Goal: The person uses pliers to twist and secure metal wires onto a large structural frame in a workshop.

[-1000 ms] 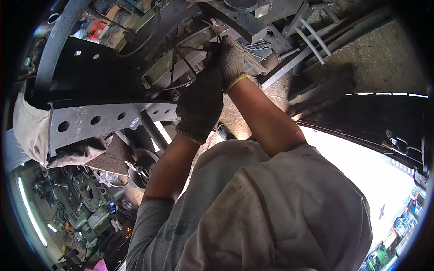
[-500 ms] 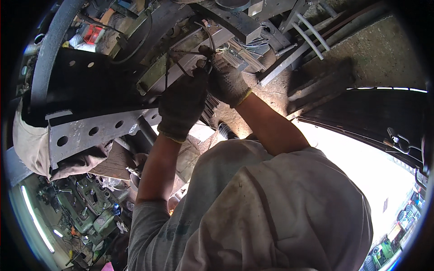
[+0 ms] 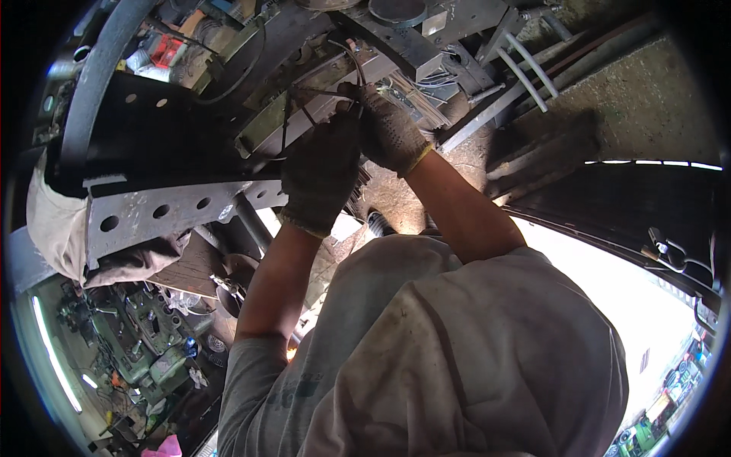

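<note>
Thin curved rod (image 3: 355, 60), long axis pointing forward, tip leftward

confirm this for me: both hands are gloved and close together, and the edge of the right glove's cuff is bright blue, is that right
Not quite: the cuff edge on the right hand is yellow, not blue, as the head view shows. That hand and the left hand are indeed gloved and close together.

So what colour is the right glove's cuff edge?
The cuff edge is yellow, clearest in the head view.
</note>
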Demonstrator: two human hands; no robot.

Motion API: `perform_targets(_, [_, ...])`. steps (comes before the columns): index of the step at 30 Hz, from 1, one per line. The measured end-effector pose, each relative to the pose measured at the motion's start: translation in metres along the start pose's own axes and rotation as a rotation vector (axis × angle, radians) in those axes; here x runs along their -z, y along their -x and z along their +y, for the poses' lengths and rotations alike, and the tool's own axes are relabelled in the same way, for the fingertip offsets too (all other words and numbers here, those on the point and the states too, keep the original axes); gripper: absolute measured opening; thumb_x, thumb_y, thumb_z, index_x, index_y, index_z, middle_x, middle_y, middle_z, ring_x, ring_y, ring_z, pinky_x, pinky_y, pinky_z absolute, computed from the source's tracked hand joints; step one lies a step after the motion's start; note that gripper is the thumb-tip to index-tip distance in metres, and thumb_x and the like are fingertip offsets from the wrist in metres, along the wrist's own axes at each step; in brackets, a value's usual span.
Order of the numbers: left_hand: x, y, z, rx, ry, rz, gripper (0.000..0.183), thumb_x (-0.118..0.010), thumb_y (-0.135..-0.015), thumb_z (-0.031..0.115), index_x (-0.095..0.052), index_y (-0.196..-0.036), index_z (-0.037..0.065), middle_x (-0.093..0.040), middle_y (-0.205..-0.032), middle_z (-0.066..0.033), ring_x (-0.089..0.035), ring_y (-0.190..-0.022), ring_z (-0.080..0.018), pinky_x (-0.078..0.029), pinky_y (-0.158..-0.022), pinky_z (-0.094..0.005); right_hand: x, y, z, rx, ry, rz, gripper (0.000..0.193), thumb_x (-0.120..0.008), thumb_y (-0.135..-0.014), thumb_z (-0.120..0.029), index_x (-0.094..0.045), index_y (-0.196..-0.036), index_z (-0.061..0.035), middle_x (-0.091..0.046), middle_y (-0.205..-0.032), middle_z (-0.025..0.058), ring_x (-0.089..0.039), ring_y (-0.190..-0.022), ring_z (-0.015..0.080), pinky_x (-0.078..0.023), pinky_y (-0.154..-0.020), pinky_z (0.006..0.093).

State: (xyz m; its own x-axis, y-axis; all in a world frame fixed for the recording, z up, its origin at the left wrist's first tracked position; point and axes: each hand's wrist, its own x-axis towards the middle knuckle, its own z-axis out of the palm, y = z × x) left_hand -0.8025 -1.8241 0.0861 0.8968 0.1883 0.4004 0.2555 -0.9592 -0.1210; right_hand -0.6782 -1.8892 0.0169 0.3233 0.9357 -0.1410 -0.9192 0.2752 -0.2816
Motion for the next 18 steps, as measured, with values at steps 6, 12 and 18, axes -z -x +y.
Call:
perform_targets(6, [-0.003,0.002,-0.011,-0.033,-0.083,0.021,0.024,-0.067,-0.089,0.024,-0.064,-0.11,0.014,-0.058,-0.074,-0.0033,-0.061,-0.06,-0.0195,-0.048,-0.048,-0.0338,0.013,-0.004,0.002,0.008,0.03,-0.036,0.043,-0.053,-0.102,-0.037,-0.052,-0.132,-0.0067,-0.064,-0.104,0.0079,-0.062,-0.096,0.0188,-0.05,-0.09,0.0317])
perform_targets(12, [0.005,-0.009,-0.034,-0.164,0.0,-0.014,0.02,-0.065,-0.089,0.026,-0.066,-0.109,0.023,-0.055,-0.074,-0.0009,-0.055,-0.049,-0.0191,-0.044,-0.042,-0.0319,0.011,-0.006,0.012,0.142,0.168,0.034,0.036,-0.05,-0.104,-0.031,-0.053,-0.13,-0.0057,-0.065,-0.102,0.0068,-0.063,-0.095,0.0164,-0.052,-0.086,0.0304])
perform_targets(18, [-0.009,-0.005,-0.053,-0.221,0.081,0.006,0.038,-0.064,-0.089,0.025,-0.062,-0.127,0.025,-0.055,-0.074,-0.0025,-0.054,-0.048,-0.0191,-0.045,-0.043,-0.0326,0.008,-0.007,0.015,0.18,0.201,0.055,0.036,-0.049,-0.104,-0.031,-0.054,-0.129,-0.0047,-0.064,-0.103,0.0067,-0.062,-0.095,0.0157,-0.051,-0.089,0.0312])
